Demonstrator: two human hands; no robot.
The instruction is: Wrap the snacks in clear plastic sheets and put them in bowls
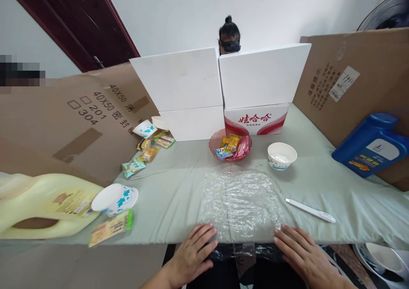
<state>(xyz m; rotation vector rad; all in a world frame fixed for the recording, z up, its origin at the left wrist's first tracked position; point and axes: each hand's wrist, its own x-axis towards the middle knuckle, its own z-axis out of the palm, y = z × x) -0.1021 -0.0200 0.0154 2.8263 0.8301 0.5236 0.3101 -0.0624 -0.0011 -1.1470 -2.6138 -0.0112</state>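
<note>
L hand (194, 251), R hand (300, 250): fingers slightly spread, at edges of 1 plastic sheet (241, 204); 1 wht knife (310, 210) nr R.

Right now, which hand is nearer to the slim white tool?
Right. The right hand lies at the near right corner of the clear plastic, with the slim white tool just beyond it; the left hand is at the near left corner, farther away.

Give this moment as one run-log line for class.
left grip: open, at clear plastic sheet, near-left corner; right grip: open, at near-right corner; beyond sheet: pink bowl holding packets; right of sheet: white tool
</note>
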